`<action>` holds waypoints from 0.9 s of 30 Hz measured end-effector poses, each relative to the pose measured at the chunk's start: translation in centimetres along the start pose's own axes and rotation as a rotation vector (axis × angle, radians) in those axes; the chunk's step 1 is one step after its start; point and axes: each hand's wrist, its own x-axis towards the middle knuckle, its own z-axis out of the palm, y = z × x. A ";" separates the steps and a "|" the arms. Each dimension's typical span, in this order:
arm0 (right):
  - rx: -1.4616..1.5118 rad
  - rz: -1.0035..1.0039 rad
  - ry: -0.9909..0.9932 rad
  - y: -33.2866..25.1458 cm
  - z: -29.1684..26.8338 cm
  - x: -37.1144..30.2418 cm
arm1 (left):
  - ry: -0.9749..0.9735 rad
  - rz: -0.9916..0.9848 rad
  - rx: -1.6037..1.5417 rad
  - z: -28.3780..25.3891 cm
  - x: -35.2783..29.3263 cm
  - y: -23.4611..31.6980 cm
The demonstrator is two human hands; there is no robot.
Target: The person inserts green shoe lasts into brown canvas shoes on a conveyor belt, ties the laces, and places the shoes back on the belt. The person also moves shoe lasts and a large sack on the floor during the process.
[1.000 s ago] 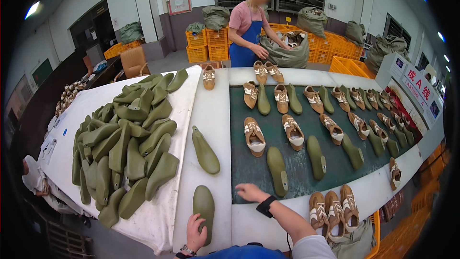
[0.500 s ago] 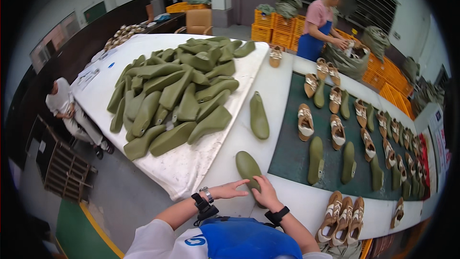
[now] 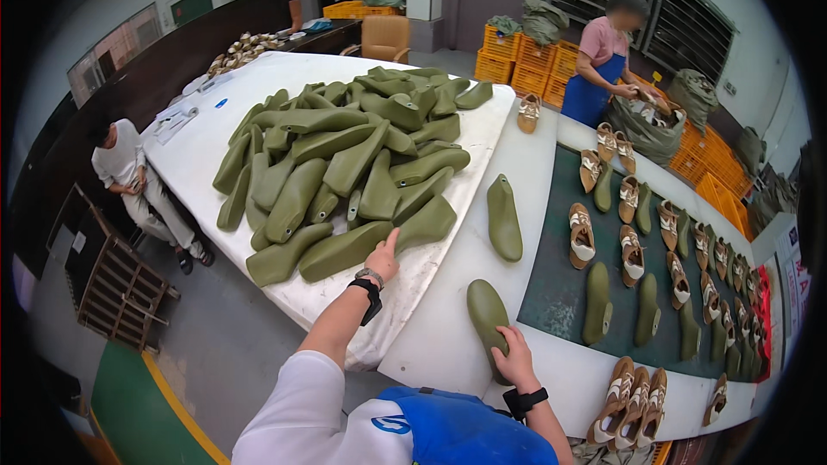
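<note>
A heap of olive-green shoe lasts [image 3: 297,198] covers much of the white-clothed table at left. My left hand [image 3: 383,263] reaches to the heap's near edge, fingers extended and holding nothing, with the index finger by a shoe last [image 3: 428,222]. Whether it touches that one I cannot tell. Over on the white worktop, my right hand [image 3: 515,358] grips the near end of a single shoe last [image 3: 488,314]. Beyond it lies another shoe last [image 3: 505,220].
Rows of brown-and-white shoes [image 3: 631,254] and green lasts stand on a dark green mat [image 3: 551,293] at right. Several shoes [image 3: 636,405] sit at the near edge. A co-worker [image 3: 596,65] handles things by a sack [image 3: 646,125]; another person [image 3: 129,176] sits at left.
My left hand has moved left and forward, from beside my right hand to the heap. My right hand stays on the same shoe last. The whole view has shifted slightly.
</note>
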 end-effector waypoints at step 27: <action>-0.024 0.213 0.310 -0.7 0.9 -0.3 | -0.550 -0.613 -1.638 5.2 17.0 9.0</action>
